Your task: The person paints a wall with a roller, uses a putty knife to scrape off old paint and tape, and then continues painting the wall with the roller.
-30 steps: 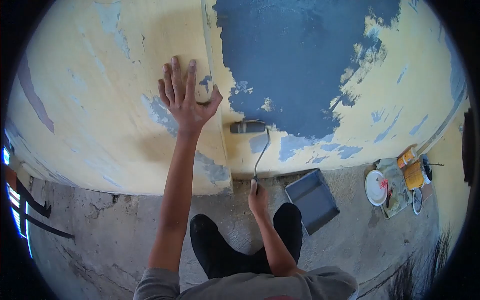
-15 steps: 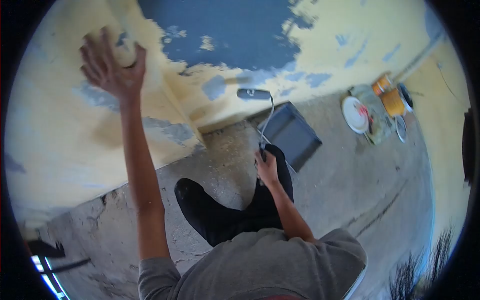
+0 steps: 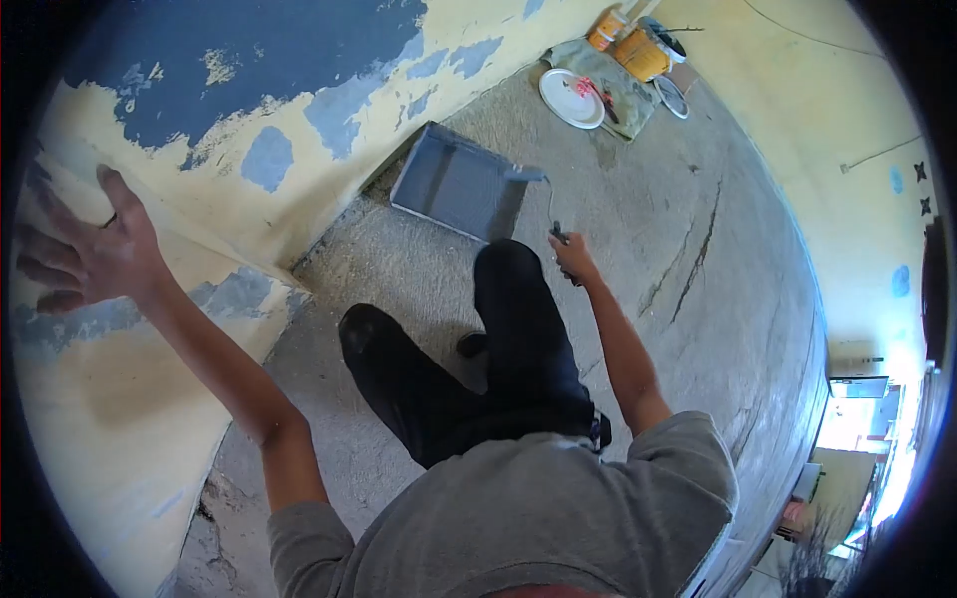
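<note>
We grip the paint roller (image 3: 525, 173) in our right hand (image 3: 575, 259), its head at the right edge of the paint tray (image 3: 410, 171) on the concrete floor (image 3: 618, 199); our left hand (image 3: 105, 257) is splayed at the yellow wall (image 3: 130, 399).

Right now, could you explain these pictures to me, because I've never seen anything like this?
There's no machine here, just a person's bare hands, seen from one camera worn on the head, looking forward and down. The left hand is spread at the wall; contact is hard to judge. The right hand grips a paint roller by its handle, the roller's head at one end of a tray. That tray sits on the floor, with a white disc and yellow-orange container beyond.
</note>
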Tool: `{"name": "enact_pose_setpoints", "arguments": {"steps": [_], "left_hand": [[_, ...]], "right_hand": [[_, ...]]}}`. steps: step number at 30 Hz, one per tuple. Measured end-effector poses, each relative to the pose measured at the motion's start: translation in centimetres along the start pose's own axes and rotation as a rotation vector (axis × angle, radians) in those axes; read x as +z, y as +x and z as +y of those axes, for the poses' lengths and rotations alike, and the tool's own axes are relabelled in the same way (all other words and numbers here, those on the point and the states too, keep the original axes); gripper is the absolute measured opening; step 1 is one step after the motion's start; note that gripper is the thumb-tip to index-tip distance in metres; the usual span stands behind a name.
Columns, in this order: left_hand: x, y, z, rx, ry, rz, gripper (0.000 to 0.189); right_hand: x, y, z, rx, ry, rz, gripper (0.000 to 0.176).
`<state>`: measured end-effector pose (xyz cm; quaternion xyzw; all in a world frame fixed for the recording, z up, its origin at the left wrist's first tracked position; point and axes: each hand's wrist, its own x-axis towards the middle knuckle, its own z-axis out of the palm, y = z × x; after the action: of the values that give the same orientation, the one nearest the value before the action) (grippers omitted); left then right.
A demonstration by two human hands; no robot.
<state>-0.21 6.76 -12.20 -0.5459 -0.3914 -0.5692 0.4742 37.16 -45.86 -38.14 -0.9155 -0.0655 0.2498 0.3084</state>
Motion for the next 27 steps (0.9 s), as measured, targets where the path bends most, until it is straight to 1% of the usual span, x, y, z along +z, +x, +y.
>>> {"name": "enact_pose_setpoints", "arguments": {"steps": [1, 3, 4, 6, 7, 8, 9, 10, 11, 13, 14, 15, 17, 19, 20, 21, 23, 24, 25, 26, 27], "left_hand": [[-0.1, 0.0, -0.1, 0.005, 0.049, -0.008, 0.069], [0.0, 0.2, -0.5, 0.008, 0.102, -0.004, 0.069], [0.2, 0.2, -0.9, 0.000, 0.047, 0.010, 0.071], [0.6, -0.5, -1.6, -0.005, -0.067, 0.022, 0.074], [1.1, -1.1, -2.6, 0.007, -0.068, 0.016, 0.074], [1.7, -1.9, -4.1, 0.083, 0.088, 0.035, 0.074], [1.9, -2.2, -4.7, 0.163, 0.243, 0.052, 0.076], [1.1, -1.7, -3.7, 0.186, 0.237, 0.037, 0.076], [0.3, -1.0, -2.6, 0.147, 0.163, 0.007, 0.081], [-2.2, 1.3, 0.6, 0.061, 0.040, -0.049, 0.090], [-3.1, 2.3, 2.0, 0.017, -0.023, -0.068, 0.096], [-3.4, 2.8, 3.1, -0.027, -0.095, -0.089, 0.101], [-3.5, 2.2, 4.5, -0.020, -0.111, -0.085, 0.099], [-3.4, 1.9, 6.7, -0.045, -0.145, -0.075, 0.097], [-3.3, 1.6, 8.1, -0.067, -0.166, -0.064, 0.096], [-3.4, 1.6, 9.3, -0.086, -0.182, -0.050, 0.094], [-3.9, 1.6, 10.7, -0.110, -0.202, -0.018, 0.092], [-4.2, 1.9, 11.2, -0.115, -0.210, -0.003, 0.091], [-4.5, 2.4, 11.7, -0.118, -0.218, 0.012, 0.091], [-4.6, 2.6, 12.2, -0.119, -0.226, 0.024, 0.090], [-4.6, 3.2, 12.6, -0.116, -0.235, 0.031, 0.089]], "right_hand": [[0.3, 1.6, 1.7, -0.003, -0.002, 0.007, 0.036], [1.1, 4.4, 4.0, -0.202, -0.260, -0.006, 0.042], [1.2, 5.2, 3.7, -0.212, -0.258, 0.000, 0.042], [1.8, 6.9, 3.6, -0.175, -0.296, -0.070, 0.046], [2.1, 7.9, 3.0, -0.213, -0.322, -0.180, 0.045], [3.3, 9.2, 3.5, -0.197, -0.317, -0.199, 0.045], [4.4, 10.6, 4.3, -0.257, -0.348, -0.213, 0.044], [5.2, 11.4, 5.0, -0.321, -0.381, -0.226, 0.042], [5.5, 11.7, 5.9, -0.306, -0.379, -0.249, 0.042], [5.3, 12.5, 5.7, -0.345, -0.232, -0.187, 0.039], [5.5, 13.4, 6.8, -0.343, -0.225, -0.204, 0.039], [5.5, 13.9, 9.0, -0.362, -0.233, -0.170, 0.039], [5.4, 14.6, 11.3, -0.378, -0.235, -0.123, 0.039], [4.3, 14.8, 12.9, -0.230, -0.254, -0.181, 0.037], [3.2, 13.7, 11.9, -0.212, -0.309, -0.159, 0.041], [6.1, 18.1, 19.3, -0.380, -0.394, -0.254, 0.040], [8.0, 21.2, 26.0, -0.789, -0.658, -0.330, 0.037], [10.4, 22.6, 29.8, -0.625, -0.611, -0.372, 0.039], [11.8, 24.2, 31.8, -0.464, -0.560, -0.414, 0.041], [8.0, 21.3, 30.2, -0.470, -0.547, -0.406, 0.041], [6.1, 20.4, 25.0, -0.448, -0.432, -0.409, 0.044]]}}
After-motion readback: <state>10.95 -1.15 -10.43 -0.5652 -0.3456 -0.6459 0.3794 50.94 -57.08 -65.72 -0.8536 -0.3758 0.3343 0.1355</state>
